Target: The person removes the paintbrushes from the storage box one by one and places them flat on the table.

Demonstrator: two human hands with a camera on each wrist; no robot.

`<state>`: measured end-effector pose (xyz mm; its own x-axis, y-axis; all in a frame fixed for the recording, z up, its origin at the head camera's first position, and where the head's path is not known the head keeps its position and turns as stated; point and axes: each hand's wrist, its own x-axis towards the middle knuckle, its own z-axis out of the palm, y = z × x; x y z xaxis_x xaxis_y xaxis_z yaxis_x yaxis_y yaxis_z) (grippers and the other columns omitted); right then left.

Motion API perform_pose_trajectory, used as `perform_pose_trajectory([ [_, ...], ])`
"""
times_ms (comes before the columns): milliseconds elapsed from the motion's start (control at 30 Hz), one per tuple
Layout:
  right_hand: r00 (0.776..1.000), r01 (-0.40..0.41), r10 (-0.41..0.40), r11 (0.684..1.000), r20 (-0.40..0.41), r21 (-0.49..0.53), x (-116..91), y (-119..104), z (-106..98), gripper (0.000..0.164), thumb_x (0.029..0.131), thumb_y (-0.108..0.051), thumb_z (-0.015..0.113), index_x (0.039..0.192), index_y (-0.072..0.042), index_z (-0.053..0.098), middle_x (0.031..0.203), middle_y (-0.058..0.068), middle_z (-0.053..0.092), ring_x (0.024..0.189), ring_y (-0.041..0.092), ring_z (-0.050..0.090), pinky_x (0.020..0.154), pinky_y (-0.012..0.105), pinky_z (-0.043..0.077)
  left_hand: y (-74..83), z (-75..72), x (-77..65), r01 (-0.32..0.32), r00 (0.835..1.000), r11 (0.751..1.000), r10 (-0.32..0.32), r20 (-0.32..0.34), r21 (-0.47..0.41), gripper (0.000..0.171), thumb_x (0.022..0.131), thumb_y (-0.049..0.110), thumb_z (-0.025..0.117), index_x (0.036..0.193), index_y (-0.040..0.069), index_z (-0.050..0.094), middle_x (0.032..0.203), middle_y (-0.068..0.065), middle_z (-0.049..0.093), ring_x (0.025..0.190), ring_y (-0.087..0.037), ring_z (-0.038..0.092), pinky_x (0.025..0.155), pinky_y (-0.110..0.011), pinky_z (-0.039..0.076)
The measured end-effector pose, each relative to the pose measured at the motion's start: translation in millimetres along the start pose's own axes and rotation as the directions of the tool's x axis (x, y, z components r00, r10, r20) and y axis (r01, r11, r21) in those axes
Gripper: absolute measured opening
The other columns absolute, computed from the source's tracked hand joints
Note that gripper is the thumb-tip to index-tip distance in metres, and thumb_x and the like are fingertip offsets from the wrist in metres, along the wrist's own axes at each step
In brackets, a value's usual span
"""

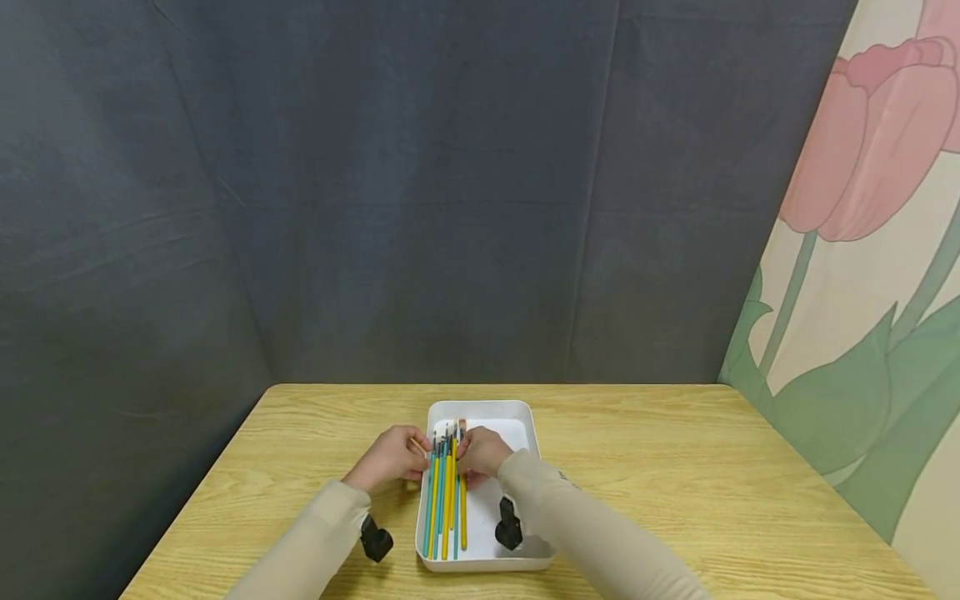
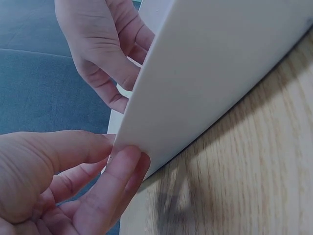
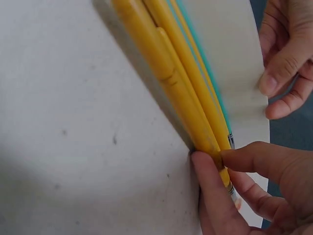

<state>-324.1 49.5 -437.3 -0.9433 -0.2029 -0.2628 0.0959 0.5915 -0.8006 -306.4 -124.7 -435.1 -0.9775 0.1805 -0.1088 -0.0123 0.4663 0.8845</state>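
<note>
Several paintbrushes (image 1: 446, 508) with yellow and turquoise handles lie side by side along the left part of a white tray (image 1: 517, 410), bristles toward the far end. My left hand (image 1: 393, 457) is at the tray's left wall; in the left wrist view its thumb and fingers (image 2: 117, 171) pinch the rim. Inside the tray, my right hand (image 1: 483, 452) pinches a yellow paintbrush (image 3: 188, 105) between thumb and fingers near the ferrule end. Other yellow handles and a turquoise one lie right beside that brush in the right wrist view.
The tray stands on a wood-grain table (image 1: 645, 467). Behind it hangs a dark grey curtain (image 1: 450, 208), and a tulip-patterned panel (image 1: 847, 333) borders the right side. Black camera mounts (image 1: 375, 537) sit on both wrists, over beige sleeves (image 1: 600, 533).
</note>
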Motion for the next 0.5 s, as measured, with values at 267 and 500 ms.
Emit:
perform_pose_trajectory([
  [267, 0.999, 0.0, -0.005, 0.993, 0.039, 0.117, -1.1, 7.7, -10.8, 0.018, 0.075, 0.008, 0.068, 0.087, -0.001, 0.058, 0.063, 0.009, 0.057, 0.047, 0.014, 0.056, 0.055, 0.031, 0.058, -0.3, 0.3, -0.8, 0.001, 1.0, 1.0, -0.001, -0.002, -0.006, 0.019, 0.08, -0.008, 0.069, 0.097, -0.006, 0.061, 0.078, -0.011, 0.058, 0.062, -0.016, 0.059, 0.059, -0.03, 0.057],
  [500, 0.998, -0.017, 0.002, 0.968, 0.06, 0.248, -4.5, 5.7, -30.5, 0.026, 0.078, 0.008, 0.067, 0.101, -0.001, 0.06, 0.075, 0.007, 0.06, 0.063, 0.014, 0.06, 0.067, 0.035, 0.06, -2.1, -1.1, -0.1, -0.003, 1.0, 1.0, 0.003, 0.004, -0.014, 0.02, 0.079, -0.007, 0.069, 0.098, -0.006, 0.06, 0.078, -0.011, 0.058, 0.062, -0.016, 0.059, 0.059, -0.03, 0.057],
])
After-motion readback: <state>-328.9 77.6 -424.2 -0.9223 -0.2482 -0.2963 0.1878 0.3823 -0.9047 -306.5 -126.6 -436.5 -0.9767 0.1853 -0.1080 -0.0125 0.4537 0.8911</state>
